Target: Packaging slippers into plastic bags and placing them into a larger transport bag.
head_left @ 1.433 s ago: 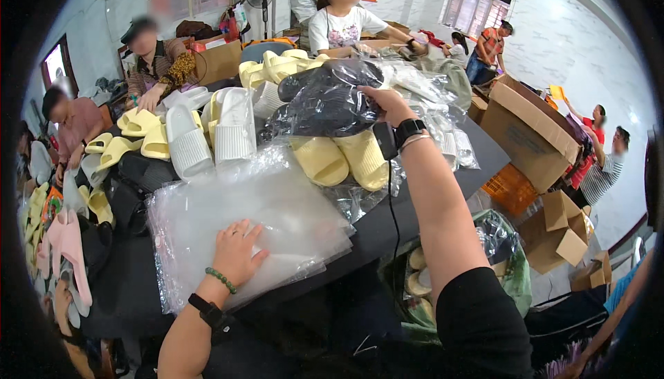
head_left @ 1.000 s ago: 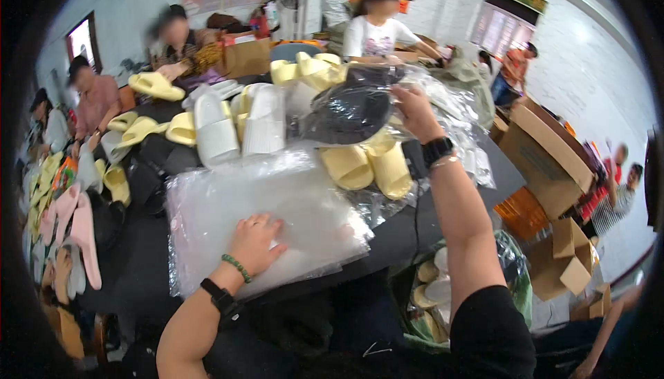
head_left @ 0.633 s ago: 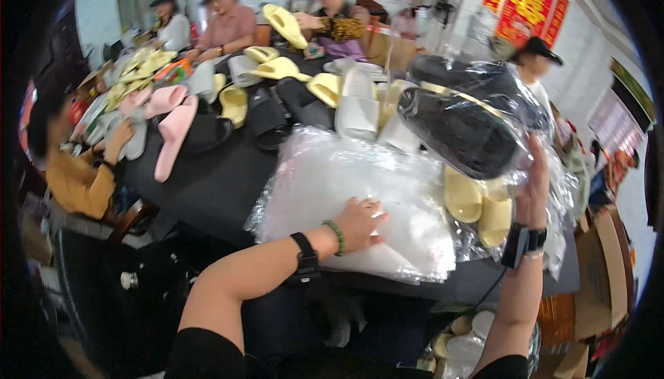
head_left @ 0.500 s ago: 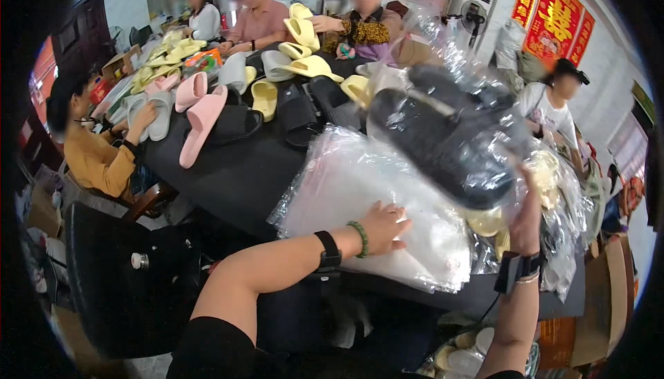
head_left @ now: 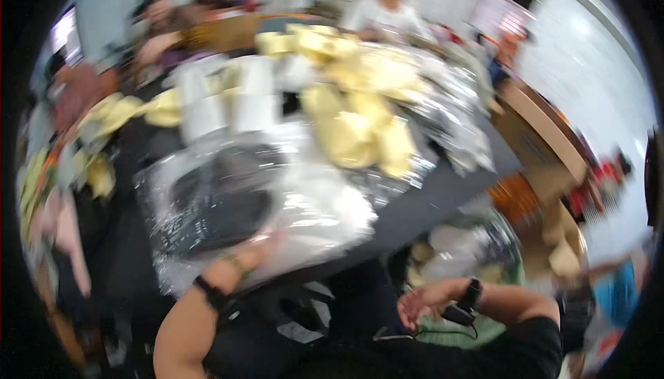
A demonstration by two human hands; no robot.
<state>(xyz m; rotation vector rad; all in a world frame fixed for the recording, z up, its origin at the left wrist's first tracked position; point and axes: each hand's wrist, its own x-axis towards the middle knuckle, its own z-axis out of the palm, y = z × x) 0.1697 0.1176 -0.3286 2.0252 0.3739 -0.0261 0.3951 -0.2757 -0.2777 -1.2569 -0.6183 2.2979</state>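
My left hand point(head_left: 250, 253), smeared by motion, lies at the near edge of a pair of black slippers point(head_left: 228, 202) in a clear plastic bag. Whether its fingers grip the bag cannot be made out. The slippers rest on a stack of clear plastic bags point(head_left: 321, 220) on the black table point(head_left: 443, 202). Off the table's near edge, my right hand point(head_left: 425, 301) hangs with its fingers loosely bent and apart, nothing visible in them. Below and behind it stands a green container point(head_left: 508, 247) with plastic-wrapped items inside.
Yellow slippers point(head_left: 360, 126) and white slippers point(head_left: 252, 106) crowd the table beyond the stack, with more bagged ones point(head_left: 460, 137) at the right. Pink slippers point(head_left: 62, 223) lie at far left. A cardboard box point(head_left: 536, 137) stands right of the table. Several people sit or stand around.
The view has swung right. The bagged black slippers, held up by my right hand before, now lie on the bag stack. My right hand has let go and moved off the table's near edge.
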